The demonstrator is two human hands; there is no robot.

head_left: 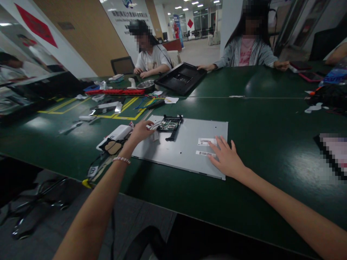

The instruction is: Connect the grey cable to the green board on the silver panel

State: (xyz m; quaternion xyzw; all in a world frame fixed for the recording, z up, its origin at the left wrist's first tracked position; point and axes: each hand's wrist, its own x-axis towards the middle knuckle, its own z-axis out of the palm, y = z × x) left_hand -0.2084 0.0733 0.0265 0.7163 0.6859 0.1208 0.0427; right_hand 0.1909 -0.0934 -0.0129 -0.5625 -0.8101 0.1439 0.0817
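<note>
A flat grey metal panel (187, 135), like the back of a display, lies on the green table (271, 119) before me. On its upper left part sits a green circuit board (168, 125) in a black plastic frame. Thin pale cable (156, 125) runs from the board's left side to the curled fingertips of my left hand (142, 130), which appear to pinch it. A small whitish piece (155, 137) is just below those fingers. My right hand (227, 159) rests with spread fingers on the panel's right side, by two white labels (206, 141).
Left of the panel are a white power bank (119, 135) and dark cables. Further back lie a red strip (116, 91), a metal bowl (146, 84) and loose parts. Across the table, a person touches a black display housing (181, 77); another sits beside. A pixelated device (333, 151) lies right.
</note>
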